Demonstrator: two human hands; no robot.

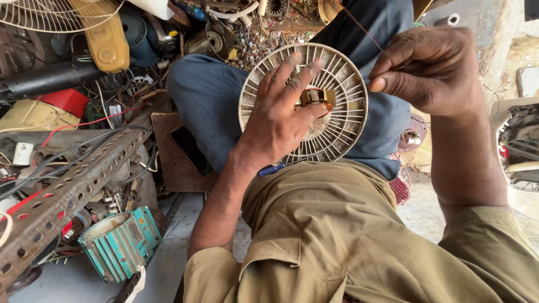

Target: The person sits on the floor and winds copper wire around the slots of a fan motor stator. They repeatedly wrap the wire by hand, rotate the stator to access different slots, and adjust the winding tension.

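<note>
Clutter crowds the left: a perforated steel angle bar (67, 191), a teal ribbed motor housing (120, 244), a yellow fan body (106, 36). Left hand (278, 120) spreads across a round white slatted grille (342, 112) on the lap, fingers pressing a small wound coil (317, 96). Right hand (429, 70), raised, pinches a thin copper wire (365, 31) taut.

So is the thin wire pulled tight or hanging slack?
Tight: the wire runs straight up from the pinching right hand.
</note>
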